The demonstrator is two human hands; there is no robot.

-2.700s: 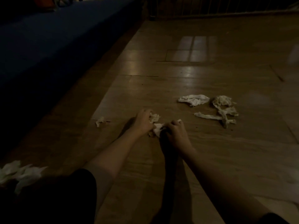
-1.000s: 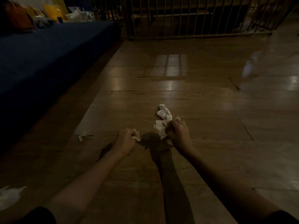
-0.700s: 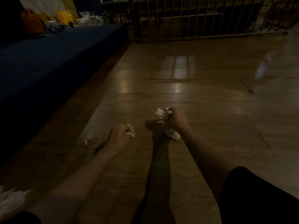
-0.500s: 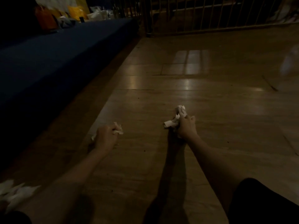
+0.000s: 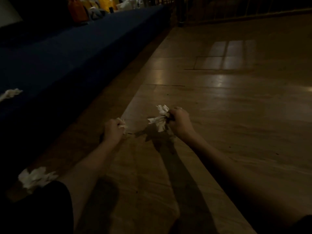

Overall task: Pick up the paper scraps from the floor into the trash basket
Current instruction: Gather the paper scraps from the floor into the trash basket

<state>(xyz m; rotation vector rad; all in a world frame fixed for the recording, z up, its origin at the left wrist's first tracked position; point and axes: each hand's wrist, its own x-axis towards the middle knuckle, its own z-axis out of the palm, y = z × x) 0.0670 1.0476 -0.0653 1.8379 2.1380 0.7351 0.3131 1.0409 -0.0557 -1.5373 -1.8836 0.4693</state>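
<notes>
R hand (image 5: 179, 123): fingers fisted on a wad of paper scraps (image 5: 159, 119), held just above the floor (image 5: 236, 124); vs 0.5 s ago, wad now hangs further out of the fist. L hand (image 5: 112, 130): fingers curled on a small scrap (image 5: 122, 124), as before. More scraps (image 5: 34, 179) lie near L elbow; one piece (image 5: 10, 93) on blue mat (image 5: 67, 65). Trash basket not in view.
</notes>
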